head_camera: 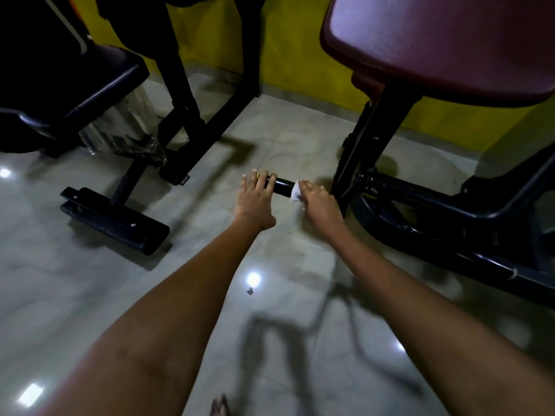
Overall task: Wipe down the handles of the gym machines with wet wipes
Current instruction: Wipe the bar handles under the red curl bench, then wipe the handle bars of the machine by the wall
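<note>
At the far left a black padded bench (75,82) stands on its flat foot (114,219), with crumpled clear plastic (120,136) hanging beneath the pad. Moving inward, the left hand (255,196) lies over the free end of a short black handle bar (282,186) low above the tiled floor (90,295); its fingers curl over the top of the bar, holding it steady, and a bit of yellow shows under the fingertips. Just beside it, the right hand (319,202) presses a white wet wipe (295,192) against the bar, fingers bent around the wipe — how far they wrap under the bar cannot be told. The bar runs right into the black frame (420,199) of the machine with the maroon seat (450,46). The risk here looks plain: the wipe is small and bunched, so a stroke toward the left hand may skip the underside, and the stretch under the left palm goes uncleaned unless that hand shifts. On a wet grip the wipe could also slip free and drop to the floor — near the small scrap (250,291) already lying there.
</note>
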{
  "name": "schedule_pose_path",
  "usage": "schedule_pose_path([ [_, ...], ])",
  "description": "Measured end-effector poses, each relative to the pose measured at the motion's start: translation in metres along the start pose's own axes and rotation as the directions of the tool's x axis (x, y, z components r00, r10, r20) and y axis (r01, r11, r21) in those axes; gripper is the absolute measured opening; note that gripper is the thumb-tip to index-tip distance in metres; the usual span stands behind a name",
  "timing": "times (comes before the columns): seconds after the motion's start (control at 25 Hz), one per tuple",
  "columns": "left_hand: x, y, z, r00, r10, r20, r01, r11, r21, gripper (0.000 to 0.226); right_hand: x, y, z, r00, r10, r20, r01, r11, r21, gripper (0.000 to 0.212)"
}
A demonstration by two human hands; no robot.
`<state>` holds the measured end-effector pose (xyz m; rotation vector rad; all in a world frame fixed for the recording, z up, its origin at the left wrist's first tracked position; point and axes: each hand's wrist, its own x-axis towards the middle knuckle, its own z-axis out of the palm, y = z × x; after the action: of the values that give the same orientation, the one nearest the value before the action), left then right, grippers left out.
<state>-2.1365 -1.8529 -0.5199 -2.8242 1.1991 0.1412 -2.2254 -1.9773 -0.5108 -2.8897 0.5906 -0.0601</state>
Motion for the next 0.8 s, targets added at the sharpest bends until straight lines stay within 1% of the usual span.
schedule_pose_path([
  [0.08, -0.002, -0.002, -0.011, 0.996, 0.005, 0.086, -0.002, 1.0, -0.027, 0.086, -0.003, 0.001, -0.011, 0.999, 0.043, -0.019, -0.039, 0.99, 0.139, 0.042],
  [0.12, -0.007, -0.004, -0.021, 0.99, 0.011, 0.142, 0.001, 0.997, -0.082, 0.077, -0.003, -0.001, -0.016, 0.997, 0.071, -0.01, -0.067, 0.969, 0.239, 0.033],
  [0.16, -0.012, -0.005, -0.029, 0.983, 0.023, 0.184, 0.014, 0.98, -0.197, 0.063, -0.004, -0.008, -0.024, 0.996, 0.091, 0.009, -0.089, 0.937, 0.338, 0.027],
  [0.2, -0.02, -0.004, -0.036, 0.977, 0.026, 0.213, 0.062, 0.916, -0.397, 0.051, -0.005, -0.018, -0.03, 0.996, 0.082, 0.024, -0.084, 0.906, 0.414, 0.025],
  [0.24, -0.033, -0.003, -0.047, 0.969, 0.007, 0.247, 0.157, 0.752, -0.64, 0.047, -0.009, -0.031, -0.04, 0.999, 0.047, 0.017, -0.05, 0.885, 0.462, 0.024],
  [0.28, -0.046, -0.003, -0.057, 0.961, -0.026, 0.276, 0.255, 0.476, -0.842, 0.048, -0.013, -0.045, -0.049, 1.0, 0.013, -0.004, -0.009, 0.87, 0.494, 0.024],
  [0.32, -0.06, -0.005, -0.07, 0.955, -0.087, 0.282, 0.293, 0.143, -0.946, 0.049, -0.017, -0.06, -0.062, 0.999, -0.016, -0.031, 0.029, 0.856, 0.517, 0.023],
  [0.36, -0.072, -0.011, -0.085, 0.939, -0.16, 0.303, 0.282, -0.141, -0.949, 0.047, -0.021, -0.073, -0.074, 0.998, -0.047, -0.047, 0.065, 0.851, 0.521, 0.02],
  [0.4, -0.082, -0.019, -0.103, 0.922, -0.191, 0.336, 0.256, -0.351, -0.901, 0.04, -0.025, -0.086, -0.09, 0.994, -0.096, -0.047, 0.106, 0.859, 0.501, 0.017],
  [0.44, -0.09, -0.03, -0.119, 0.911, -0.197, 0.363, 0.241, -0.461, -0.854, 0.031, -0.03, -0.098, -0.104, 0.989, -0.144, -0.039, 0.145, 0.869, 0.474, 0.016],
  [0.48, -0.097, -0.042, -0.133, 0.904, -0.188, 0.383, 0.257, -0.478, -0.84, 0.025, -0.033, -0.109, -0.115, 0.984, -0.178, -0.012, 0.164, 0.871, 0.462, 0.018],
  [0.52, -0.103, -0.054, -0.145, 0.907, -0.178, 0.381, 0.288, -0.397, -0.871, 0.022, -0.035, -0.119, -0.125, 0.979, -0.203, 0.012, 0.174, 0.866, 0.469, 0.021],
  [0.56, -0.111, -0.068, -0.159, 0.914, -0.188, 0.36, 0.302, -0.277, -0.912, 0.018, -0.036, -0.132, -0.139, 0.973, -0.23, 0.027, 0.19, 0.859, 0.475, 0.023],
  [0.6, -0.116, -0.082, -0.173, 0.922, -0.22, 0.318, 0.284, -0.173, -0.943, 0.012, -0.035, -0.145, -0.152, 0.969, -0.245, 0.03, 0.201, 0.855, 0.478, 0.023],
  [0.64, -0.121, -0.096, -0.187, 0.925, -0.262, 0.277, 0.254, -0.116, -0.96, 0.006, -0.032, -0.16, -0.164, 0.969, -0.247, 0.023, 0.201, 0.837, 0.51, 0.024],
  [0.68, -0.124, -0.109, -0.201, 0.92, -0.302, 0.248, 0.229, -0.097, -0.968, 0.003, -0.029, -0.175, -0.177, 0.978, -0.209, 0.014, 0.161, 0.794, 0.587, 0.027],
  [0.72, -0.125, -0.121, -0.215, 0.915, -0.332, 0.23, 0.203, -0.113, -0.973, 0.004, -0.022, -0.188, -0.187, 0.99, -0.139, 0.017, 0.085, 0.698, 0.711, 0.031],
  [0.76, -0.125, -0.133, -0.228, 0.912, -0.353, 0.21, 0.174, -0.131, -0.976, 0.007, -0.014, -0.2, -0.198, 0.996, -0.059, 0.068, -0.023, 0.56, 0.828, 0.031],
  [0.8, -0.123, -0.142, -0.24, 0.911, -0.366, 0.188, 0.139, -0.155, -0.978, 0.009, -0.006, -0.21, -0.208, 0.987, -0.001, 0.159, -0.145, 0.395, 0.907, 0.025],
])
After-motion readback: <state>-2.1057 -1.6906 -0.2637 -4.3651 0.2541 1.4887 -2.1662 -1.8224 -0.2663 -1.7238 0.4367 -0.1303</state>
